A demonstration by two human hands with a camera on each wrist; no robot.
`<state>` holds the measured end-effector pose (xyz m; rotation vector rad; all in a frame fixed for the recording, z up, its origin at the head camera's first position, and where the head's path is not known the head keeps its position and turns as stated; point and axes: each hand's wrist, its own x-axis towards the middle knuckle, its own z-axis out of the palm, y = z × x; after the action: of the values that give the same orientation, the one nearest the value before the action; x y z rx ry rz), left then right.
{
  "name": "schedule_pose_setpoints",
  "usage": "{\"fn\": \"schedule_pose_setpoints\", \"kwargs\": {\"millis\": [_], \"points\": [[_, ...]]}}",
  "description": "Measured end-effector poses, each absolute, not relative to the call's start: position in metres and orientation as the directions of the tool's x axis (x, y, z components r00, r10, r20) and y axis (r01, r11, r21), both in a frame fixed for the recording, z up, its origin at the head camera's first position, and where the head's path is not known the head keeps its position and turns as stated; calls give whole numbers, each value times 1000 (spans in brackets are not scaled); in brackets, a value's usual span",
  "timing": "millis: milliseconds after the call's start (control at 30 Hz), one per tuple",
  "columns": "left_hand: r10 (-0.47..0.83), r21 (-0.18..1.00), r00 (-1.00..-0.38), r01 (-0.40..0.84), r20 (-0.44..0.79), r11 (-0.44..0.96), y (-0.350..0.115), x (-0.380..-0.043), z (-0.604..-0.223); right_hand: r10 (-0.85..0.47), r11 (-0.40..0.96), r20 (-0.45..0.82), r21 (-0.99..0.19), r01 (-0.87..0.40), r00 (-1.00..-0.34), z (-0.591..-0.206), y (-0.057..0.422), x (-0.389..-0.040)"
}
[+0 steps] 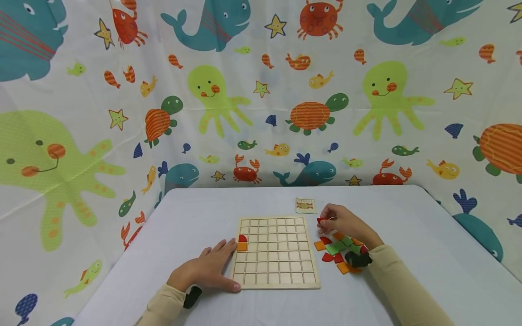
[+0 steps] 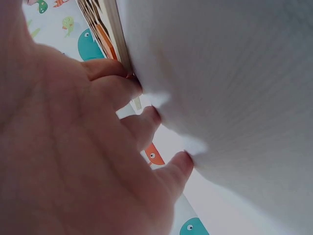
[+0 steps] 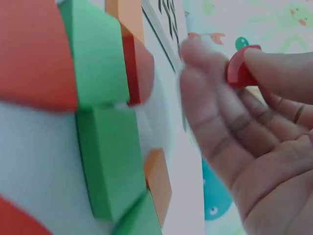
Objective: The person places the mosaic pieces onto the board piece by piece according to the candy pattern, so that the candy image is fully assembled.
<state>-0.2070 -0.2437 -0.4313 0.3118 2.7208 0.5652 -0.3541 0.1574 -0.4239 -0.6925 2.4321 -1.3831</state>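
My right hand (image 1: 342,222) pinches a red rounded piece (image 3: 241,67) between thumb and fingers, above the table just right of the wooden grid board (image 1: 281,253). In the right wrist view the red piece shows a curved edge. My left hand (image 1: 210,267) lies with fingers spread along the board's left edge, its thumb at the lower left corner. On the board's left column sit a red rounded piece (image 1: 242,238) and, directly below it, an orange square (image 1: 242,246). In the left wrist view the fingertips (image 2: 183,159) press on the white tabletop.
Under and beside the right forearm lies a loose pile of red, orange and green pieces (image 1: 332,248). A small pattern card (image 1: 306,205) lies behind the board's far right corner. A curtain with sea animals (image 1: 261,113) hangs behind the white table (image 1: 195,217).
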Motion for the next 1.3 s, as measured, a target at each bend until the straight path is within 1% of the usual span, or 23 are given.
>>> {"fn": "schedule_pose_setpoints", "kwargs": {"millis": [167,367,467,767,1000,1300], "points": [[277,401,-919,149,-281,904,-244,-206,-430,-552,375,53,-876,-305,-832,-425,151,-353],[282,398,-918,157,-279,904,-245,-206,-430,-527,353,66,-890,-289,-847,-426,145,-351],[289,403,-917,163,-276,901,-246,-206,-428,-517,324,72,-906,-273,-853,-427,141,-351],[295,413,-913,162,-281,896,-249,-208,-429,-502,161,82,-969,-186,-861,-431,119,-348],[284,406,-915,153,-286,901,-251,-213,-429,-514,111,75,-982,-153,-854,-430,93,-344],[280,399,-915,150,-291,904,-255,-218,-430,-588,27,76,-993,-113,-805,-427,58,-340]]}}
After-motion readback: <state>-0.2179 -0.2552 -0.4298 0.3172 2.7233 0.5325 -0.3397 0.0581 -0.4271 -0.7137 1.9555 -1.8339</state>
